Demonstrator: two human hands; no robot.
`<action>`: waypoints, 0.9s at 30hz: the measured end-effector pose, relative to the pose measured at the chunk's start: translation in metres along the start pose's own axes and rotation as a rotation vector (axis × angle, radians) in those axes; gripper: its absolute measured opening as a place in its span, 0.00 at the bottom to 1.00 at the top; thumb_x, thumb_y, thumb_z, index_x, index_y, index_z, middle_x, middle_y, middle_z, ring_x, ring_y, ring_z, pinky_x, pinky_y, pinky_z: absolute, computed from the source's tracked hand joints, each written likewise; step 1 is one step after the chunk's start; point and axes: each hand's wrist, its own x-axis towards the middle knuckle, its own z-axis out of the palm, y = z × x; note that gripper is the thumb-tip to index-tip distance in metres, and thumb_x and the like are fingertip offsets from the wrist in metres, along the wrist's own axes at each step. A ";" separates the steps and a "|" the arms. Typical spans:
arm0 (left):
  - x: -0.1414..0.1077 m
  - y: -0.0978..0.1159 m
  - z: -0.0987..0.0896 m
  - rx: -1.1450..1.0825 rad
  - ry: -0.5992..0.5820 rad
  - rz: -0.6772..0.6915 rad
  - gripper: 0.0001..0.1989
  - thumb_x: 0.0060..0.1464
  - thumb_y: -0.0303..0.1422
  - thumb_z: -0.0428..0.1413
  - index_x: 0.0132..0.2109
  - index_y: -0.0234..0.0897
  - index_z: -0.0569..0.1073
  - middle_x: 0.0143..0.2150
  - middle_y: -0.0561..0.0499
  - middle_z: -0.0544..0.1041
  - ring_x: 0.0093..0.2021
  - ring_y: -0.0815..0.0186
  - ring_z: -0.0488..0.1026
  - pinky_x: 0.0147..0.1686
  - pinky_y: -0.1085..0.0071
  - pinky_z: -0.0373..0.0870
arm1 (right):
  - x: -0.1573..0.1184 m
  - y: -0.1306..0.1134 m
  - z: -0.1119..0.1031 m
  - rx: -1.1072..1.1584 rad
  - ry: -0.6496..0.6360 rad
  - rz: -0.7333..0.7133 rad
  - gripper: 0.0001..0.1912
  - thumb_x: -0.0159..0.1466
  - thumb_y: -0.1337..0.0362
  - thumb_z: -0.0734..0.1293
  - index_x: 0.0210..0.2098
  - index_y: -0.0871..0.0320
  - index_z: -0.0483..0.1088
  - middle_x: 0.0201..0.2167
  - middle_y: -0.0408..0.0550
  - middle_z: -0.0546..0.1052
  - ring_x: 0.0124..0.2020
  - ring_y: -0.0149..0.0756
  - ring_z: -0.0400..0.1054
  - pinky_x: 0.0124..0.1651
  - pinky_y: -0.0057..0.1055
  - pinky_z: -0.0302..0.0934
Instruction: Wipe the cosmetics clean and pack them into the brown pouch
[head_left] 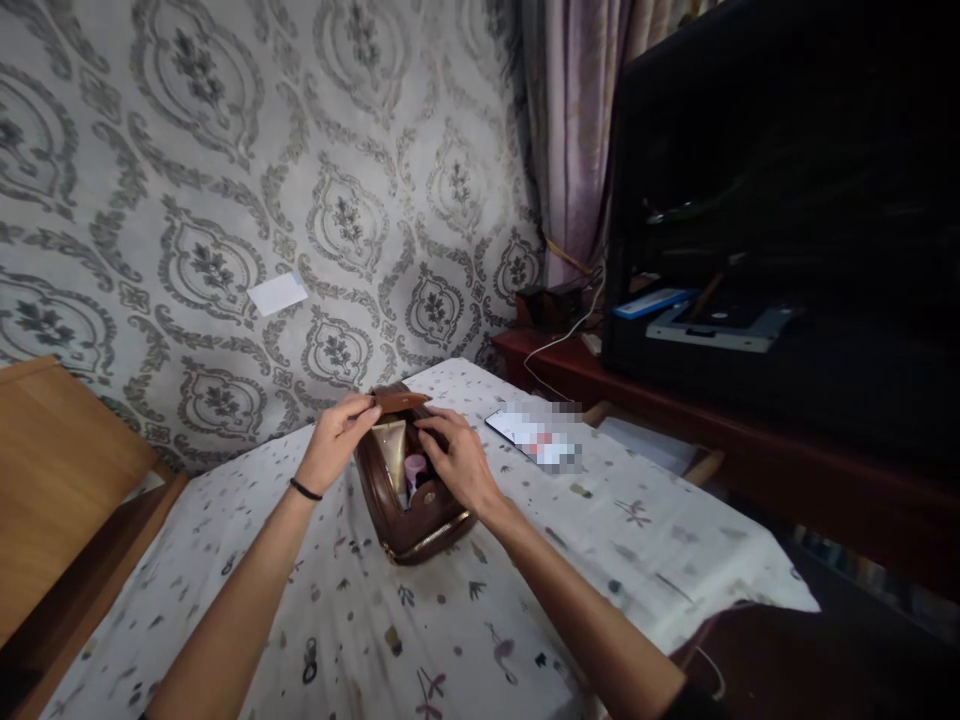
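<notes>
A brown leather bag [384, 500] with a gold zipper stands open on the patterned tablecloth. Inside it are a gold tube [393, 450] and a small pink item [413, 466]. My left hand [335, 440], with a black band at the wrist, pinches the left end of the bag's lighter brown flap [403, 402]. My right hand [459, 458] is over the bag's right side, its fingers bent at the opening; whether they hold anything is hidden.
A phone [525, 436] lies on the tablecloth [630, 530] right of the bag. Behind it stand a half-open drawer [705, 468], a dark red cabinet [585, 375] and a large black screen [780, 200]. Wooden furniture [75, 470] is at left.
</notes>
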 end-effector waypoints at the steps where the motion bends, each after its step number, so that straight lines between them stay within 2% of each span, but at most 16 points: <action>1: -0.004 0.001 0.002 0.014 0.000 0.011 0.16 0.58 0.43 0.54 0.34 0.36 0.77 0.39 0.48 0.74 0.43 0.62 0.70 0.42 0.71 0.67 | -0.003 0.002 0.001 0.029 0.010 -0.010 0.14 0.65 0.65 0.62 0.46 0.55 0.76 0.53 0.55 0.74 0.59 0.46 0.66 0.61 0.46 0.59; 5: -0.025 -0.003 0.010 0.091 -0.027 0.040 0.15 0.61 0.37 0.52 0.48 0.42 0.79 0.49 0.45 0.73 0.53 0.58 0.70 0.53 0.64 0.66 | -0.013 0.011 0.009 0.118 0.089 -0.058 0.15 0.64 0.64 0.62 0.49 0.54 0.74 0.57 0.55 0.73 0.60 0.46 0.65 0.63 0.48 0.58; 10: -0.045 -0.008 0.014 0.226 -0.103 0.162 0.19 0.59 0.28 0.51 0.54 0.45 0.76 0.53 0.45 0.72 0.57 0.57 0.67 0.58 0.59 0.64 | -0.021 0.016 0.014 0.240 0.166 -0.055 0.19 0.63 0.59 0.65 0.54 0.53 0.70 0.56 0.55 0.73 0.59 0.46 0.66 0.62 0.47 0.60; 13: -0.044 -0.008 0.009 0.215 -0.141 0.182 0.25 0.57 0.25 0.50 0.61 0.45 0.68 0.55 0.44 0.71 0.58 0.57 0.66 0.59 0.59 0.63 | -0.023 0.017 0.012 0.253 0.129 -0.074 0.19 0.66 0.57 0.63 0.55 0.50 0.71 0.58 0.53 0.72 0.61 0.45 0.64 0.63 0.47 0.58; 15: -0.035 -0.012 0.005 0.200 -0.089 0.150 0.26 0.56 0.25 0.52 0.62 0.43 0.66 0.50 0.46 0.73 0.53 0.59 0.69 0.57 0.60 0.64 | -0.023 0.019 0.011 0.263 0.112 -0.083 0.16 0.67 0.57 0.63 0.52 0.49 0.74 0.60 0.53 0.70 0.61 0.46 0.64 0.63 0.48 0.58; 18: -0.017 -0.021 0.003 0.223 0.016 0.092 0.18 0.55 0.27 0.54 0.53 0.40 0.72 0.41 0.49 0.73 0.45 0.61 0.71 0.51 0.64 0.67 | -0.024 0.022 0.013 0.306 0.115 -0.081 0.14 0.67 0.57 0.63 0.48 0.48 0.77 0.61 0.53 0.69 0.62 0.47 0.63 0.63 0.50 0.57; 21: 0.002 -0.029 0.004 0.279 0.077 0.032 0.07 0.56 0.32 0.54 0.41 0.38 0.75 0.37 0.49 0.72 0.40 0.63 0.70 0.43 0.68 0.67 | -0.024 0.026 0.015 0.340 0.120 -0.075 0.14 0.66 0.56 0.64 0.46 0.47 0.78 0.60 0.53 0.70 0.62 0.48 0.63 0.64 0.51 0.57; 25: 0.016 -0.037 0.006 0.329 0.149 -0.054 0.06 0.54 0.32 0.54 0.31 0.37 0.72 0.29 0.52 0.70 0.32 0.65 0.66 0.34 0.70 0.61 | -0.025 0.027 0.014 0.368 0.118 -0.060 0.13 0.65 0.55 0.66 0.46 0.47 0.78 0.60 0.52 0.70 0.62 0.48 0.63 0.64 0.51 0.56; 27: 0.018 -0.042 0.006 0.330 0.170 -0.097 0.09 0.53 0.32 0.55 0.26 0.37 0.68 0.24 0.55 0.66 0.28 0.66 0.63 0.32 0.71 0.57 | -0.025 0.028 0.014 0.373 0.112 -0.058 0.13 0.65 0.56 0.66 0.46 0.48 0.78 0.60 0.52 0.70 0.62 0.48 0.63 0.64 0.51 0.56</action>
